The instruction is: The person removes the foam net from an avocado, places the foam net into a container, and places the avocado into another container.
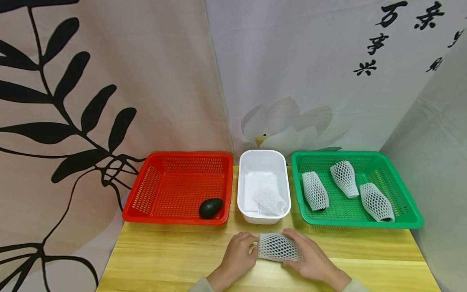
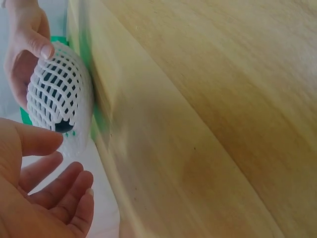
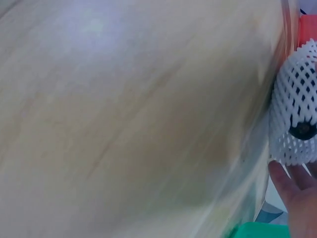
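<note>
A dark avocado in a white foam net sleeve (image 1: 278, 247) lies sideways between my hands, low over the front of the wooden table. My right hand (image 1: 311, 256) grips its right end, thumb and fingers on opposite sides. At the other end is my left hand (image 1: 238, 256), its fingers loosely bent. In the left wrist view, the left hand (image 2: 42, 186) shows a gap between thumb and fingers, close to the net's end. Dark skin shows through the mesh and at the sleeve's opening (image 3: 302, 130) in the right wrist view.
A red basket (image 1: 171, 158) at the back left holds one bare avocado (image 1: 210, 208). The white bin (image 1: 243, 190) in the middle has flat foam nets (image 1: 270, 200) inside. In the green basket (image 1: 365, 224) at right lie several net-wrapped pieces (image 1: 315, 190). Cloth walls stand behind.
</note>
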{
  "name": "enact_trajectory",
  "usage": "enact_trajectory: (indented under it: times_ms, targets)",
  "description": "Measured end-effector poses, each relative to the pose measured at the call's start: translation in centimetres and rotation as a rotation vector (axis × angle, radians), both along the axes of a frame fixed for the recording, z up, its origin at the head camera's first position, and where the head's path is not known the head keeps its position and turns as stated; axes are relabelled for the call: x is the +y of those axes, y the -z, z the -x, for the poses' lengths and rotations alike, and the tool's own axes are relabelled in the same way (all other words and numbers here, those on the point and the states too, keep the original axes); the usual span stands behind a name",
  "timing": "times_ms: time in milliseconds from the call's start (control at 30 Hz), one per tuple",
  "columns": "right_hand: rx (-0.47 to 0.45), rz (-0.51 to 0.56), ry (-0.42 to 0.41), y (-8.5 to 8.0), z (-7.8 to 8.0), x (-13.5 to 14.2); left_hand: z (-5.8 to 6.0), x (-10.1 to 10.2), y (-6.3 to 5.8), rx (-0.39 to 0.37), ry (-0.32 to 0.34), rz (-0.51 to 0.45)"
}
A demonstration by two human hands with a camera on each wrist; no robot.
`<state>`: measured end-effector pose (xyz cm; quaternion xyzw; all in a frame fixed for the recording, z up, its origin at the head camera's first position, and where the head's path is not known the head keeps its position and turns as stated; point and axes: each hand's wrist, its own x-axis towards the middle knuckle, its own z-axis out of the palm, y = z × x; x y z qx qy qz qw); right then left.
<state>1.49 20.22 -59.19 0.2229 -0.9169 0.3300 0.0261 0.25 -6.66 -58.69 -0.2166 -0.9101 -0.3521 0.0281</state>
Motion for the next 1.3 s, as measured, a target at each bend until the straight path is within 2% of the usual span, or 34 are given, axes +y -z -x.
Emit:
enact_trajectory:
  times_ms: [267, 567, 767, 1000, 1300]
  targets:
    - [-0.006, 0.007, -0.016, 0.6, 0.0, 0.5, 0.1, 0.1, 0.3, -0.076, 0.044, -0.059]
    - [-0.057, 0.060, -0.029, 0.5, -0.2, 0.7, 0.1, 0.8, 0.3, -0.062, 0.119, -0.149]
    - [-0.036, 0.088, -0.040, 0.7, -0.3, 1.0, 0.1, 1.1, 0.2, -0.118, 0.123, -0.148]
    - [-0.021, 0.112, -0.054, 0.9, -0.2, 1.5, 0.4, 1.4, 0.2, -0.138, 0.145, -0.123]
    - [-0.029, 0.199, -0.070, 1.0, -0.3, 1.8, 0.6, 2.0, 0.0, -0.165, 0.160, -0.124]
